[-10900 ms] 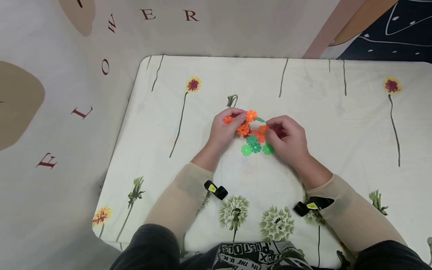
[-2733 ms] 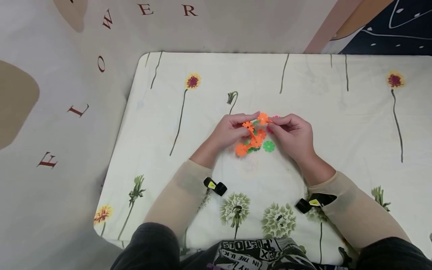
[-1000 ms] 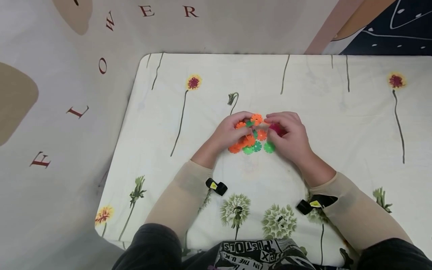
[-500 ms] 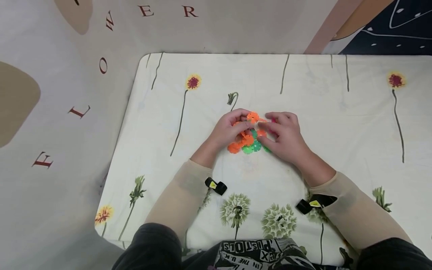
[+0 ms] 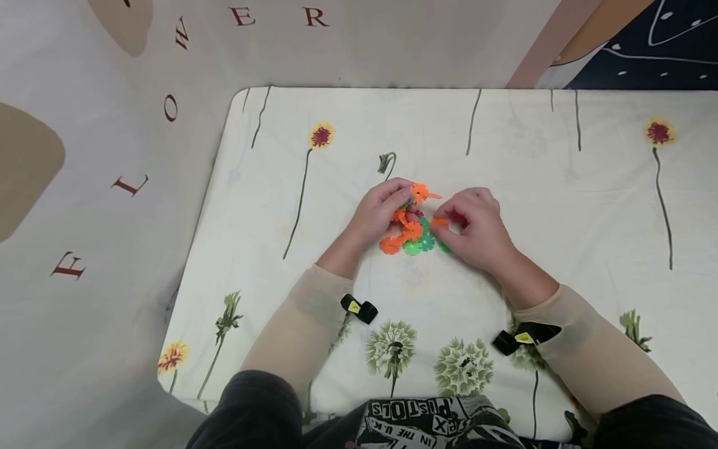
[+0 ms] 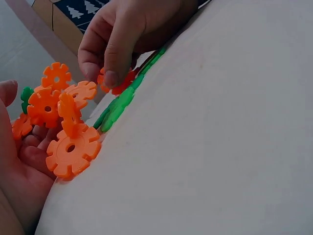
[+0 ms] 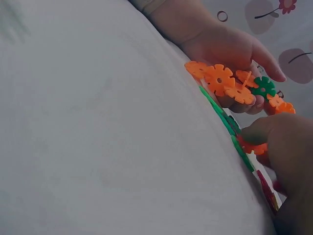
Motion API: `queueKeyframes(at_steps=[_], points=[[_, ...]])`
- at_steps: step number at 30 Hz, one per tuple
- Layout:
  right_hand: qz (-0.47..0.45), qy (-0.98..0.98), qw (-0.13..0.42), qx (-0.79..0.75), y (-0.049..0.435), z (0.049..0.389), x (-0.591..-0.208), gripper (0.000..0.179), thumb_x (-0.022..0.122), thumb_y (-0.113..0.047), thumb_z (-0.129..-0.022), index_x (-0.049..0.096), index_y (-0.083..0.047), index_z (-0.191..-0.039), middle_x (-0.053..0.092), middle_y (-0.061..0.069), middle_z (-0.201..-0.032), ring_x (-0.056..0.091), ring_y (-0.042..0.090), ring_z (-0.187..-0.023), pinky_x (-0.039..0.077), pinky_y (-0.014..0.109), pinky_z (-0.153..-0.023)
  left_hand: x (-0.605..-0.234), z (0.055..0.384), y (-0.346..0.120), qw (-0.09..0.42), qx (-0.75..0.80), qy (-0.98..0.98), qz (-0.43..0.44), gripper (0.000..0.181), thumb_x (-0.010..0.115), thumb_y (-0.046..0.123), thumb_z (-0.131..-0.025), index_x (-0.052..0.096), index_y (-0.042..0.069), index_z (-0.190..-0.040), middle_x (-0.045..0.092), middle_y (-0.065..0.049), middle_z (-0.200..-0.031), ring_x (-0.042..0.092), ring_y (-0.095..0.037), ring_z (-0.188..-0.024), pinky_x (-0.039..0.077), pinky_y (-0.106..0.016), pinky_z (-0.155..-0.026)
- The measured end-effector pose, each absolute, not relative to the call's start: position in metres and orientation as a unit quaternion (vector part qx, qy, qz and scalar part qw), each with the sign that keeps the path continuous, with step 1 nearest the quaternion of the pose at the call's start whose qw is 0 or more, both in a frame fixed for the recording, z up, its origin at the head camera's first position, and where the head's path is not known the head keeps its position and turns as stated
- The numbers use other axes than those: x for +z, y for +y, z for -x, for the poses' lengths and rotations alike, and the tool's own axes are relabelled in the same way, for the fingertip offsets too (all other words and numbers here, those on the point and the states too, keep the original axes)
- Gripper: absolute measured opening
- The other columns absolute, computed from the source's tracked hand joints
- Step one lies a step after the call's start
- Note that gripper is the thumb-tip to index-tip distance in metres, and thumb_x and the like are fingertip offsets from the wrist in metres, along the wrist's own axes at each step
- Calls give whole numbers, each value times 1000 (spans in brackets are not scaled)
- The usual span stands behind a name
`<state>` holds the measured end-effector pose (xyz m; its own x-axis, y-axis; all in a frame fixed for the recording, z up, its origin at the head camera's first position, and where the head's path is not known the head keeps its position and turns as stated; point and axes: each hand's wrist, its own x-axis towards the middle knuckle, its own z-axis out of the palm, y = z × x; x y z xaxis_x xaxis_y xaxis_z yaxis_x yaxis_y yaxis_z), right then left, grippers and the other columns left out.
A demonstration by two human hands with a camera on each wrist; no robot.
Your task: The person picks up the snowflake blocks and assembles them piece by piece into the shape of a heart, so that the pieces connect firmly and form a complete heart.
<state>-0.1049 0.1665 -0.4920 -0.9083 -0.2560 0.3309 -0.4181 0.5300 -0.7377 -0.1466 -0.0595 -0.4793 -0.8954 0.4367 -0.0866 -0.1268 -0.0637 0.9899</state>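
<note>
My left hand [image 5: 373, 209] holds a joined chain of notched plastic snowflake discs [image 7: 219, 80], mostly orange with a green disc [image 7: 264, 86] among them. Its thumb lies along the upper part, and the chain hangs down past the fingers to a large orange disc [image 6: 73, 152]. One orange disc [image 5: 433, 196] shows edge-on at the chain's top right. To the right, my right hand [image 5: 473, 227] pinches a separate orange disc [image 5: 440, 222] between thumb and forefinger, low over the loose pieces. Dark red discs are partly hidden under that hand.
Loose green discs [image 5: 412, 247] lie flat on the table between the hands, partly overlapping. A white flower-print cloth [image 5: 269, 206] covers the table, whose far edge meets a wall hanging with printed letters [image 5: 316, 17].
The right hand has drawn back from the chain's upper end to the loose pieces and now pinches an orange disc there. Over the longer span, the chain in the left hand has been rearranged.
</note>
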Motion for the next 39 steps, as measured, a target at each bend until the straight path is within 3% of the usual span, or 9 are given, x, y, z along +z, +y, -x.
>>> queueKeyframes(at_steps=[3, 7, 14, 27, 39], points=[[-180, -841, 111, 498, 165, 103, -491, 12, 84, 1, -86, 77, -9, -90, 67, 4, -81, 52, 21, -85, 40, 33, -81, -479, 147, -59, 185, 718, 662, -106, 25, 50, 14, -114, 66, -4, -112, 65, -10, -87, 66, -17, -75, 58, -24, -73], [-151, -792, 126, 578, 163, 101, -490, 12, 82, 8, -89, 75, 1, -97, 69, 10, -80, 54, 14, -67, 45, 21, -62, -480, 147, -59, 178, 714, 669, -98, 21, 53, 14, -113, 66, 0, -105, 64, -11, -87, 67, -19, -75, 58, -25, -72], [-83, -737, 125, 659, 162, 102, -491, 15, 73, 13, -92, 71, 11, -107, 73, 14, -89, 69, 16, -80, 57, 22, -74, -481, 147, -58, 175, 697, 689, -88, 17, 58, 14, -112, 67, 2, -104, 64, -12, -88, 67, -22, -78, 57, -27, -74], [-56, -710, 107, 694, 162, 102, -488, 15, 70, 11, -97, 74, 12, -112, 73, 2, -87, 70, 17, -74, 59, 22, -72, -482, 146, -57, 190, 691, 690, -98, 21, 59, 15, -112, 66, 0, -100, 65, -12, -82, 65, -21, -73, 52, -27, -62], [-56, -726, 112, 676, 163, 102, -489, 12, 76, 12, -92, 77, 10, -105, 76, -3, -83, 71, 11, -71, 57, 21, -68, -482, 145, -59, 182, 681, 699, -121, 19, 59, 13, -111, 67, 3, -97, 66, -12, -82, 65, -23, -73, 50, -25, -59]])
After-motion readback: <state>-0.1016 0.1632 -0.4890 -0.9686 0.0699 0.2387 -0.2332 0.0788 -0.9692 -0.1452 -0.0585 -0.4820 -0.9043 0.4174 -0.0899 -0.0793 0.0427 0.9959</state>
